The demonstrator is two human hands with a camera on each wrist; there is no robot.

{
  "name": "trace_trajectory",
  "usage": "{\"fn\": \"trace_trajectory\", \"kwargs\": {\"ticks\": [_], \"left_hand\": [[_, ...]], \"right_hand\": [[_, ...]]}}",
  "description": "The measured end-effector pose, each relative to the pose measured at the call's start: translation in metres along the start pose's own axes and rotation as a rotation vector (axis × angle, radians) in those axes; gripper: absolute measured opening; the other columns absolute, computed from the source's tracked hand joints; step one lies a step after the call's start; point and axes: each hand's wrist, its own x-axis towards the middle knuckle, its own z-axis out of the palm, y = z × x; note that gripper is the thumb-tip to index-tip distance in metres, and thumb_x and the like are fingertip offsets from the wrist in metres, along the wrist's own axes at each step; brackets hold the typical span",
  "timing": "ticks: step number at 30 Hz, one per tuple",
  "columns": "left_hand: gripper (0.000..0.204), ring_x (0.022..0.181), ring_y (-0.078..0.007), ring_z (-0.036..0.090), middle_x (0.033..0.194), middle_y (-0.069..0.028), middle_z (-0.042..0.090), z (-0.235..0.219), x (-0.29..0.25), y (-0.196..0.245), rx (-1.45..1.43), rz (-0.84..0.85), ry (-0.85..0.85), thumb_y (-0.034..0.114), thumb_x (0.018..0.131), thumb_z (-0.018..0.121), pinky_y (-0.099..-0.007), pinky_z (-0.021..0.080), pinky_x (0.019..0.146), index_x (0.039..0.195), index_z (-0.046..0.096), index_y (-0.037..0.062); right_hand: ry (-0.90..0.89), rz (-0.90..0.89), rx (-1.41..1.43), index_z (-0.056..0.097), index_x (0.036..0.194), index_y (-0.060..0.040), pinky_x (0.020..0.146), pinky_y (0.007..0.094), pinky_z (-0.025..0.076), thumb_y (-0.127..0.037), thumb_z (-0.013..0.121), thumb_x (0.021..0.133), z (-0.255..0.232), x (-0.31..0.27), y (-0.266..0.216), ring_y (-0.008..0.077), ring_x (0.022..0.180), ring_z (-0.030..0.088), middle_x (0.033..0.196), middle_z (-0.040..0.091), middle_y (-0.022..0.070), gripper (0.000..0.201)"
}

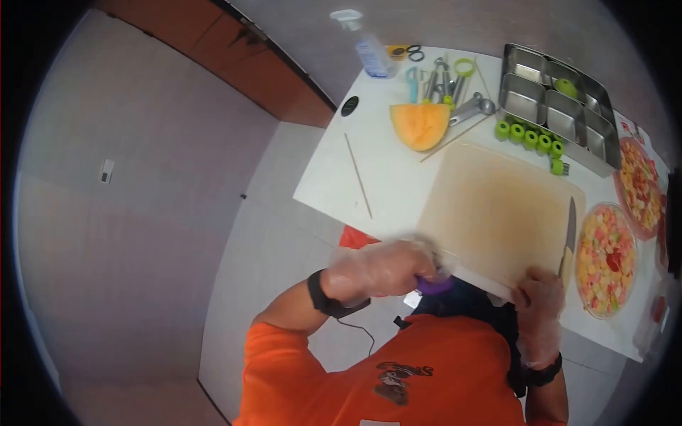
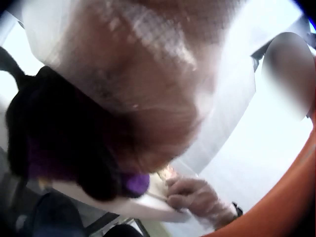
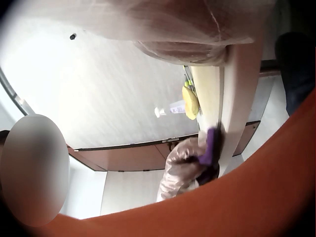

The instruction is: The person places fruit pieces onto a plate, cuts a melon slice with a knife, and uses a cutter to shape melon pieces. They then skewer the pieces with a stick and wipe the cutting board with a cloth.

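Note:
In the head view a plastic-gloved left hand [image 1: 383,270] holds a purple item [image 1: 433,285] at the near left corner of the pale cutting board [image 1: 501,206]. Seen from the right wrist, the purple item [image 3: 211,146] lies against the edge, gripped by the left hand [image 3: 180,165]. The gloved right hand [image 1: 540,309] has its fingers curled at the board's near right edge, beside the handle of a knife [image 1: 571,231] lying on the board. The left wrist view has the left hand [image 2: 143,84] large and blurred, with a dark and purple mass below it.
Behind the board lie a melon piece [image 1: 419,126], several utensils [image 1: 444,84] and green cutters [image 1: 531,138]. A divided metal tray [image 1: 524,99] stands at the back right, with bowls of diced fruit [image 1: 606,260] at the right. A spray bottle [image 1: 373,55] and thin stick [image 1: 358,175] are left.

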Motion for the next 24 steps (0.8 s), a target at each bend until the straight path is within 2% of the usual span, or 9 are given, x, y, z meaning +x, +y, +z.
{"fn": "trace_trajectory", "kwargs": {"ticks": [4,6,9,10,12,18,20,22,24], "left_hand": [[0.046,0.092,-0.0263,0.07,0.098,-0.0136,0.071,-0.068,-0.065,-0.027,-0.186,-0.323,0.241,-0.005,0.073,0.056,-0.0366,0.057,0.078,0.114,0.076,0.0067],[0.047,0.088,-0.0223,0.07,0.095,-0.0114,0.07,-0.107,-0.059,-0.015,-0.363,-0.929,0.513,-0.007,0.073,0.055,-0.0332,0.057,0.076,0.114,0.076,0.0068],[0.046,0.088,-0.0285,0.071,0.098,-0.0145,0.072,-0.106,-0.056,-0.058,-0.187,-0.94,0.497,-0.005,0.073,0.055,-0.0354,0.058,0.079,0.113,0.076,0.0065],[0.042,0.093,-0.0352,0.071,0.105,-0.0188,0.072,-0.084,-0.067,-0.093,0.188,-0.708,0.414,-0.002,0.073,0.056,-0.0393,0.057,0.082,0.11,0.075,0.0052],[0.037,0.098,-0.0403,0.068,0.108,-0.0211,0.071,-0.06,-0.078,-0.104,0.332,-0.459,0.432,0.001,0.072,0.057,-0.0417,0.056,0.086,0.104,0.075,0.004],[0.033,0.098,-0.0368,0.068,0.105,-0.0161,0.073,-0.08,-0.12,-0.088,0.354,-0.757,0.195,0.001,0.075,0.06,-0.0432,0.054,0.087,0.103,0.075,0.0076],[0.032,0.09,-0.0372,0.07,0.1,-0.0182,0.073,-0.092,-0.125,-0.093,0.505,-0.762,0.359,0.004,0.078,0.062,-0.0439,0.055,0.082,0.104,0.078,0.0116],[0.036,0.09,-0.0365,0.071,0.101,-0.0188,0.073,-0.116,-0.122,-0.083,0.413,-0.98,0.348,0.002,0.079,0.06,-0.0434,0.056,0.084,0.109,0.078,0.0096],[0.038,0.09,-0.0348,0.072,0.098,-0.0183,0.073,-0.124,-0.103,-0.063,0.32,-0.858,0.643,-0.001,0.08,0.06,-0.0419,0.056,0.085,0.113,0.076,0.0058]], "right_hand": [[-0.039,0.017,-0.004,0.064,0.083,-0.0087,0.088,0.0486,0.049,-0.011,0.079,0.071,-0.002,0.001,0.0,0.0366,0.101,0.061,0.107,0.067,0.0114,0.019],[-0.037,0.004,0.005,0.064,0.084,-0.0086,0.087,0.0484,0.049,-0.009,0.079,0.07,-0.002,0.001,0.0,0.0367,0.1,0.061,0.107,0.067,0.0114,0.021],[-0.01,-0.008,0.026,0.062,0.087,-0.0084,0.087,0.0481,0.049,-0.003,0.08,0.068,-0.002,0.002,-0.003,0.0369,0.099,0.061,0.107,0.067,0.0116,0.026],[0.007,-0.009,0.04,0.061,0.088,-0.0084,0.087,0.048,0.048,0.0,0.08,0.067,-0.003,0.003,-0.004,0.0371,0.099,0.061,0.107,0.066,0.0117,0.029],[0.008,-0.025,0.044,0.061,0.089,-0.0085,0.087,0.0479,0.048,0.002,0.08,0.066,-0.003,0.003,-0.004,0.0371,0.098,0.061,0.107,0.066,0.0119,0.032],[-0.017,-0.007,0.055,0.061,0.088,-0.0082,0.087,0.0477,0.048,0.003,0.079,0.066,-0.006,0.006,-0.008,0.0371,0.098,0.061,0.107,0.066,0.0125,0.031],[-0.001,0.01,0.029,0.061,0.087,-0.0081,0.087,0.0476,0.048,0.002,0.079,0.066,-0.003,0.005,-0.005,0.037,0.097,0.061,0.106,0.066,0.0126,0.029],[0.032,-0.053,0.067,0.063,0.087,-0.0076,0.087,0.0476,0.048,-0.001,0.079,0.068,-0.003,0.002,0.0,0.0373,0.098,0.06,0.105,0.066,0.0127,0.025],[-0.039,-0.001,0.061,0.066,0.088,-0.0068,0.087,0.0473,0.048,-0.002,0.079,0.068,-0.01,0.004,-0.004,0.037,0.099,0.061,0.105,0.067,0.0127,0.024]]}}
